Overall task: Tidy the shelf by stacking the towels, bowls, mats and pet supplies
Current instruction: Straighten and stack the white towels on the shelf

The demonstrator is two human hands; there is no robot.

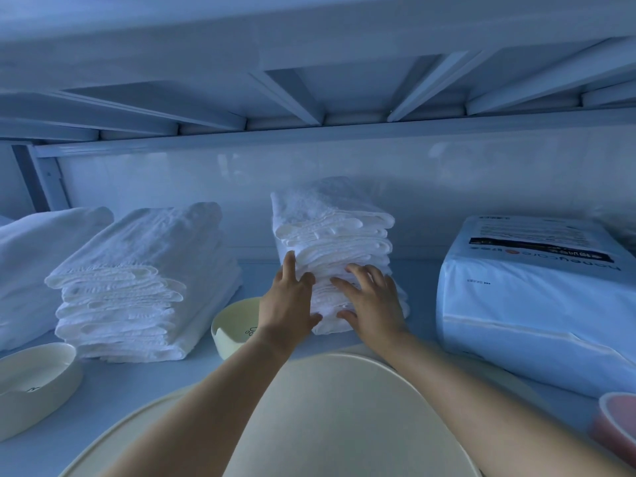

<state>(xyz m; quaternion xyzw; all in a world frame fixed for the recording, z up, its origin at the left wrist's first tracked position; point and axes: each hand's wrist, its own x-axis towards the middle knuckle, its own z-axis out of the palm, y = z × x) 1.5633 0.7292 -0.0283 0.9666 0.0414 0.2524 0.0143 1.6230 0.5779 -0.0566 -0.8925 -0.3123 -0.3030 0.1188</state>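
The left towel stack (144,270) sits squarely and looks safe, but the cream bowl (229,325) just beside the left forearm could be knocked sideways if that arm swings out. The left hand (287,304) lies with straight fingers against the left side of the middle towel stack (337,232), and the right hand (373,301) is spread flat on its front. Neither hand pinches a layer. This stack is tall and narrow, and its upper folds overhang the lower ones. A push low down would likely tip the top towels backwards, or toward the pet-pad package (537,297) to its right. Both arms cross above the cream mat (330,414), which a dragging wrist might shift.

The shelf (144,390) is a smooth pale board. A glossy wall (241,173) closes it behind and the ribbed underside of an upper shelf (309,80) hangs close overhead, all in dim bluish light
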